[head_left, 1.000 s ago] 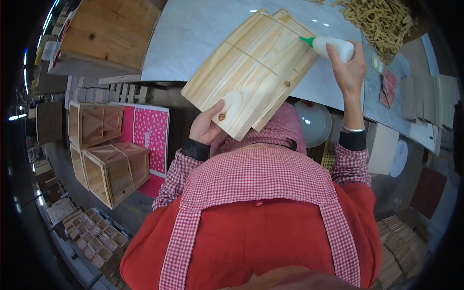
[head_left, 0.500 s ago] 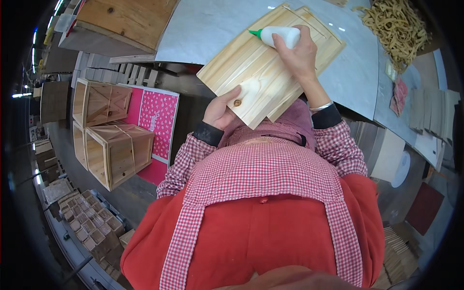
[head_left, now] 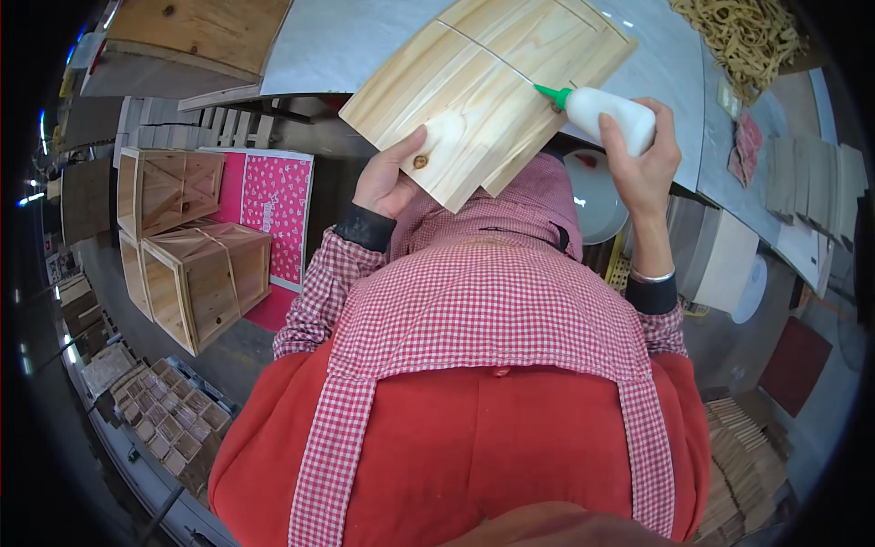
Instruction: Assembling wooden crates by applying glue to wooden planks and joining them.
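A pale wooden panel [head_left: 474, 91] with a brown knot lies tilted over the near edge of the table, apparently atop another panel. Gripping its near left corner is my left hand [head_left: 390, 175], thumb on top and the fingers hidden beneath. My right hand [head_left: 649, 162] is wrapped round a white squeeze bottle [head_left: 609, 117] with a green nozzle. The nozzle tip touches or nearly touches the panel by its right part. A thin whitish line [head_left: 488, 50] runs across the panel up to that tip, in or along a groove.
A light-topped table [head_left: 314, 50] stretches ahead. On it are a wooden box [head_left: 196, 36] at the left and a heap of tan bands [head_left: 743, 41] at the right, near a pink cloth [head_left: 746, 150]. Wooden crates [head_left: 205, 278] stand at the left on the floor. Below the bottle shows a pale basin [head_left: 592, 201].
My right hand has drawn the bottle rightward and nearer across the panel, and a whitish line now shows behind the nozzle. The view has shifted slightly; my left hand keeps its hold.
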